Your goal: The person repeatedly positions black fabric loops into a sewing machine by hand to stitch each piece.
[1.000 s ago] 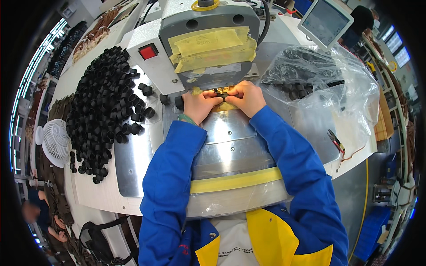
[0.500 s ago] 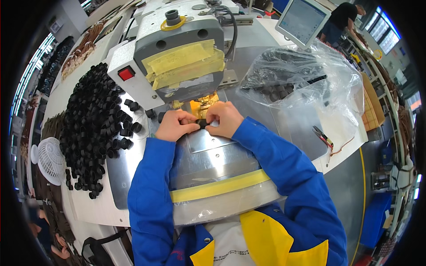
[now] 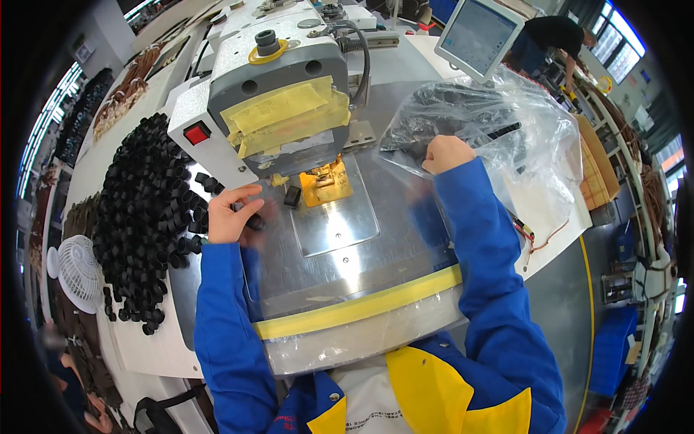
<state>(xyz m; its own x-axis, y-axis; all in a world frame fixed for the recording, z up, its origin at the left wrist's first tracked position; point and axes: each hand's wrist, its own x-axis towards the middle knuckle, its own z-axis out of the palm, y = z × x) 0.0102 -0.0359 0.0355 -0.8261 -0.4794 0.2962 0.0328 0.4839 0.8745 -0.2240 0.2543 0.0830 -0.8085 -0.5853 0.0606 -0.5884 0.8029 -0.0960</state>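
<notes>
My left hand [image 3: 233,213] hovers over the left side of the metal plate, thumb and forefinger apart with nothing visible between them. Close to its thumb lies a small black band loop [image 3: 255,221]. Another black loop [image 3: 292,196] rests on the plate beside the gold-coloured sewing plate [image 3: 327,184], under the head of the grey-white sewing machine [image 3: 278,90]. Over by the clear plastic bag [image 3: 538,137], my right hand [image 3: 446,154] has its fingers curled in at the bag's near edge. Whatever they may hold is hidden. Dark pieces show through the plastic.
A large heap of black loops [image 3: 144,217] covers the table's left side, near a white fan [image 3: 78,264]. Snips with red handles [image 3: 522,227] lie by the right edge. A screen [image 3: 479,37] stands at the back; beyond it a person [image 3: 546,40] bends over.
Both hands have parted from the black piece they pinched at the machine. My left hand went left toward the heap, my right hand right to the bag. The view has shifted slightly.
</notes>
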